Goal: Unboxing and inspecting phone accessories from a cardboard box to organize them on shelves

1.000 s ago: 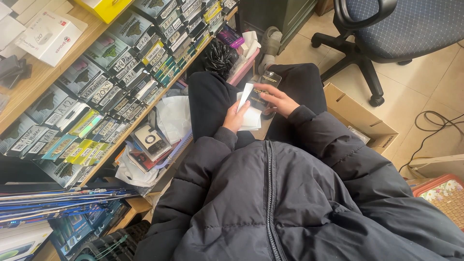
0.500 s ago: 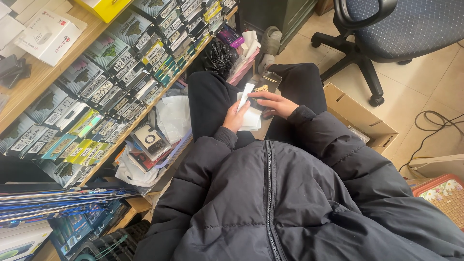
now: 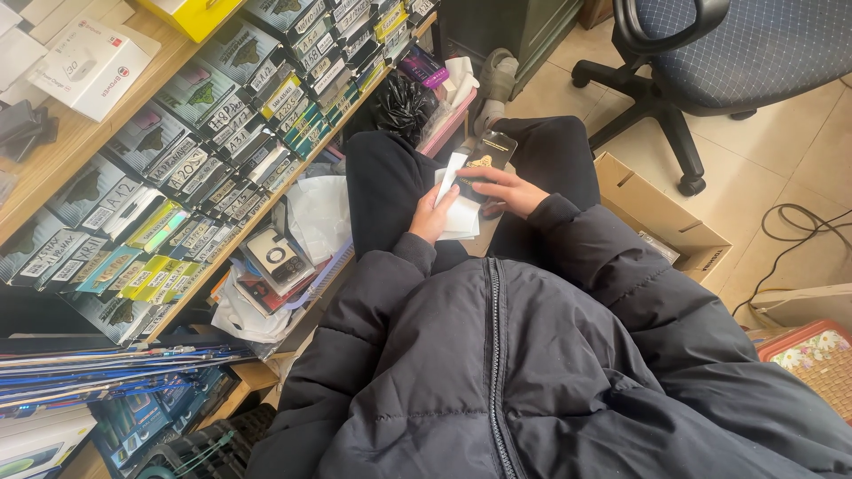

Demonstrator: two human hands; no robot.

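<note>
Both hands grip: right hand (image 3: 504, 191) a black packet (image 3: 486, 153), left hand (image 3: 432, 215) white wrappers (image 3: 461, 213).

Grey labelled packets (image 3: 191, 168) line the shelf; white box (image 3: 89, 66) above.

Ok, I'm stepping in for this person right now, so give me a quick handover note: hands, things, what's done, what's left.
Left hand: holds white paper packaging over the lap.
Right hand: grips a flat black card-like item with a gold emblem, raised above the white packaging.
Done: the black item appears to be out of the white packaging.
Left: cannot tell from this view. Open cardboard box sits on the floor at the right.
</note>
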